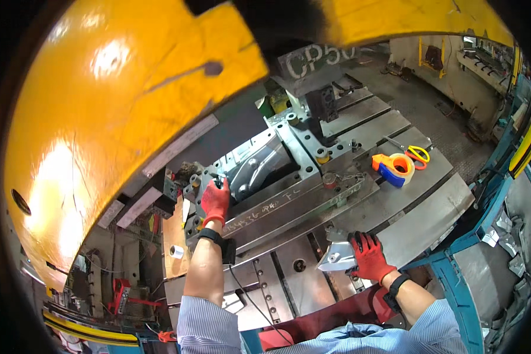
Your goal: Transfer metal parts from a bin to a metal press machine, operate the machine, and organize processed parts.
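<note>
A steel stamping die point(265, 206) lies across the slotted press bed, with a shiny formed sheet-metal part point(259, 168) in its recess. My left hand point(216, 200), in a red glove, reaches to the left end of that part. Its fingers are curled around a small bright spot there, and what they hold is hidden. Lower right, over the near part of the bed, my right hand point(370, 258), in a red glove with dark fingertips, grips a small bent sheet-metal piece point(336, 256) by its right side.
A large yellow press body point(135, 76) looms at the upper left. Right of the die lie an orange-and-blue tape dispenser point(394, 169) and yellow-and-orange scissors point(418, 154). A white roll point(176, 252) sits on a brown board point(174, 230). Metal scrap point(504, 236) is beyond the blue frame point(454, 283).
</note>
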A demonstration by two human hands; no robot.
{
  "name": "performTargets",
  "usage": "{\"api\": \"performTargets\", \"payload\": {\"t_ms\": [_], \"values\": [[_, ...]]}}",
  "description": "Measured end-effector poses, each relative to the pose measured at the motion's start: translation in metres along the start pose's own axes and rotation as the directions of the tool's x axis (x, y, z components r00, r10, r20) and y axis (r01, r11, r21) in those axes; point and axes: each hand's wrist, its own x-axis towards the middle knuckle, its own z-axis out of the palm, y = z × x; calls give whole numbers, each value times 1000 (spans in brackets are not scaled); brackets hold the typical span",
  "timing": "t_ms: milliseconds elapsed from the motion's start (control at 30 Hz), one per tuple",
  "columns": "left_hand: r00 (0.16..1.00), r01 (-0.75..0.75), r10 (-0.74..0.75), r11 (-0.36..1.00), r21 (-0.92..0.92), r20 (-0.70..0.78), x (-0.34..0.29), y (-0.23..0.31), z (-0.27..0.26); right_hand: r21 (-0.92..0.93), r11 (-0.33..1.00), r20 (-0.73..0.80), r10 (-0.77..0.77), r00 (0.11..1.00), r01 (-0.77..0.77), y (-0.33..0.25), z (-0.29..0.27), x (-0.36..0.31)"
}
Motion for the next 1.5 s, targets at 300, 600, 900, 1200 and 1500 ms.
{"api": "performTargets", "payload": {"t_ms": [300, 600, 900, 1200, 1500], "values": [[834, -354, 239, 923, -150, -498, -24, -32, -11, 35, 999, -9, -28, 1000, 28, -3, 11, 10], [981, -170, 150, 969, -179, -121, -137, -106, -116, 49, 999, -22, -21, 1000, 22, -1, 20, 6], [888, 44, -187, 944, 328, 420, -231, -262, -121, 24, 998, -18, -58, 998, 58, -7, 20, 8], [886, -162, -84, 865, 474, 456, -222, -279, -91, 35, 998, 6, -44, 999, 43, -5, 17, 12], [962, -215, 146, 925, 312, 230, -290, -186, 32, 88, 996, 93, -40, 995, 32, 3, 19, 14]]}}
